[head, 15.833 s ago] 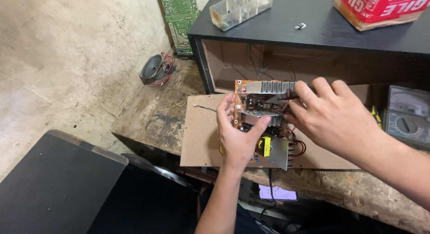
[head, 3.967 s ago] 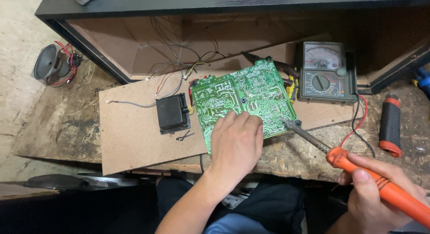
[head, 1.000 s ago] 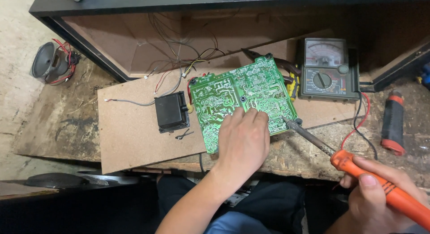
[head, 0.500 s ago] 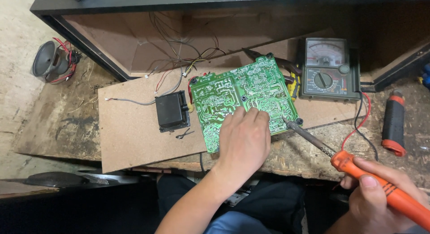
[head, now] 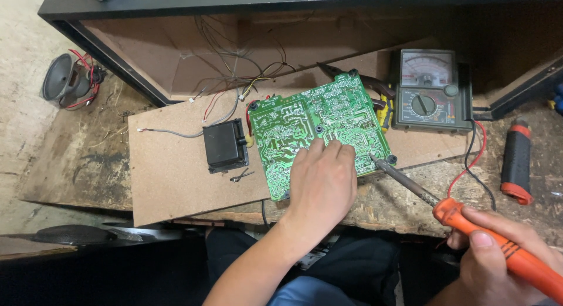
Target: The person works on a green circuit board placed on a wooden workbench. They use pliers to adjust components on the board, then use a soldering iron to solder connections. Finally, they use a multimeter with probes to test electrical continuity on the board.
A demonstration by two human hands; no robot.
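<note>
At centre frame the left hand (head: 321, 180) lay flat on the green board (head: 319, 133), solder side up, its fingers (head: 331, 150) together and pressing the board's lower edge against the brown sheet (head: 170, 177) on the bench (head: 76, 165). At lower right the right hand (head: 498, 265) had its fingers clamped round the orange handle of the iron (head: 463, 221), whose tip sat just beside the board's lower right corner, apparently not yet on a joint.

By my judgement the step in hand was steadying the board and bringing the iron in to work a solder point. The next move called for a fine, steady placing of the tip on one pad without bridging its neighbours, the left hand holding the board firm.

A black block (head: 224, 145) on wires lay left of the board. The meter (head: 431, 92), at upper right, showed a pale dial face over a round black selector, with red and black leads trailing down. A black tool with red ends (head: 516, 162) lay at far right, and a grey speaker (head: 64, 80) at upper left. No packages or signs were in view.
</note>
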